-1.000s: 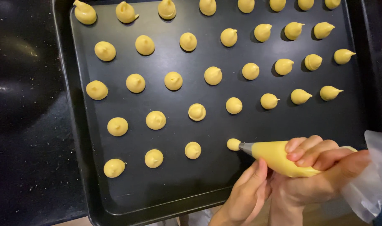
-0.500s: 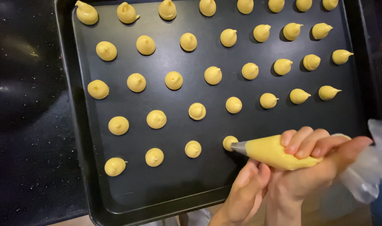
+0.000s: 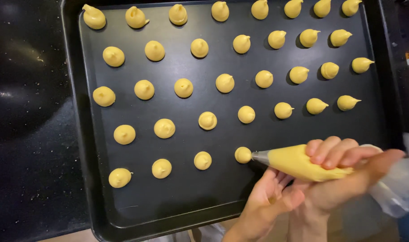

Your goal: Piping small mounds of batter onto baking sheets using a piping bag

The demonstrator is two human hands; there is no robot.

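Piping in hand: right hand (image 3: pixel 343 172) wrapped tight round piping bag (image 3: pixel 303 162), left hand (image 3: pixel 269 201) cupped beneath, nozzle (image 3: pixel 259 156) touching newest dough mound (image 3: pixel 243 155); probably called for clean lift-off.

both hands (image 3: pixel 303 192) bare, no sleeves or rings showing.

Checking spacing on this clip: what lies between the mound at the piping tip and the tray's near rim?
In the head view, only bare dark tray floor lies between the newest mound and the near rim.
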